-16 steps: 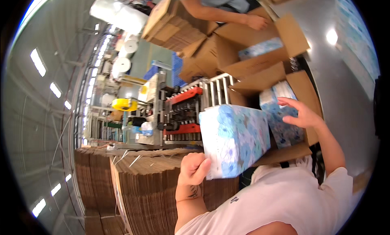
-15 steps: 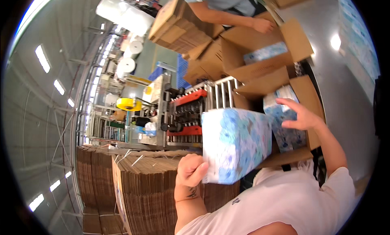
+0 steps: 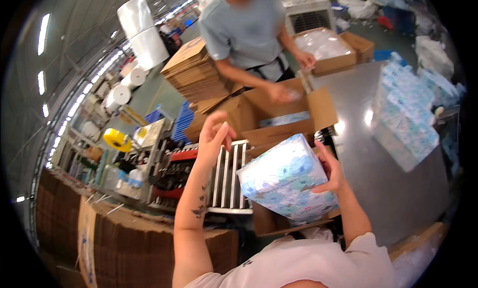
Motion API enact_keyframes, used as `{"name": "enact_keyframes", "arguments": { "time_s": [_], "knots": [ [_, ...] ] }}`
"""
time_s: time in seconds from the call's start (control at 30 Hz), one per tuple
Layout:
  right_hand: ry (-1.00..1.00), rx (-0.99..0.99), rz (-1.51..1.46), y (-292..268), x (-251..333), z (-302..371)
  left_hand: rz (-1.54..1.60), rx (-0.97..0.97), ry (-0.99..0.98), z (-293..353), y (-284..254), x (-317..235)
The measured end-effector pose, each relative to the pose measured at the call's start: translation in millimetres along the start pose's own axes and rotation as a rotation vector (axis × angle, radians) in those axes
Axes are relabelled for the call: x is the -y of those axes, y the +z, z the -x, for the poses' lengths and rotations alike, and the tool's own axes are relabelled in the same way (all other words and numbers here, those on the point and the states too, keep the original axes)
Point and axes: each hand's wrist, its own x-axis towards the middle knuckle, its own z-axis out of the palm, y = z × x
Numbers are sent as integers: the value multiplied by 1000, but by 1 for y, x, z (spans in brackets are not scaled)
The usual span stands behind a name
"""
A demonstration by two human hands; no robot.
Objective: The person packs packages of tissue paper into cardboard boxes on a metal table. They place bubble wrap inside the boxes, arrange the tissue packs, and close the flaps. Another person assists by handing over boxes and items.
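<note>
Pinching the floral package (image 3: 284, 177) at its right edge, the right grip (image 3: 333, 176) holds it tilted over an open carton (image 3: 267, 221). Left grip (image 3: 214, 134) raised, loosely spread, apart from the package, near the white roller conveyor (image 3: 229, 181). Metallic tabletop (image 3: 386, 191) to the right.

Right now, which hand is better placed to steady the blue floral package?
Probably your right hand: it touches the blue floral package at its right side, while your left hand is raised apart from it.

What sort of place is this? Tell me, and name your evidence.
Likely a factory or warehouse packing area: a roller conveyor, a stack of flattened cartons and an open carton with a blue-patterned pack inside.
</note>
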Motion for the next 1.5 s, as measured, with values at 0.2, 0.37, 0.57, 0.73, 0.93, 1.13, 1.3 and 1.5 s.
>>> {"name": "enact_keyframes", "arguments": {
  "time_s": [0.2,0.37,0.57,0.73,0.93,1.13,1.3,1.5],
  "knots": [
    [-202,-310,582,-23,42,62,-1052,-206,410,-79,64,7],
    [-235,-735,766,-30,87,134,-819,-243,560,-136,128,-26],
    [-210,-1072,1215,-41,101,185,-588,-200,443,-160,172,-51],
    [52,-1239,1477,-31,93,196,-566,-162,438,-155,181,-37],
    [187,-1316,1529,-30,96,207,-410,-93,475,-168,211,-31],
    [255,-1174,1574,-49,75,199,-496,-137,414,-169,191,-2],
    [343,-1143,1656,-57,76,206,-700,161,475,-102,174,46],
    [475,-1131,1644,-59,69,206,-898,579,187,19,141,139]
  ]
}}
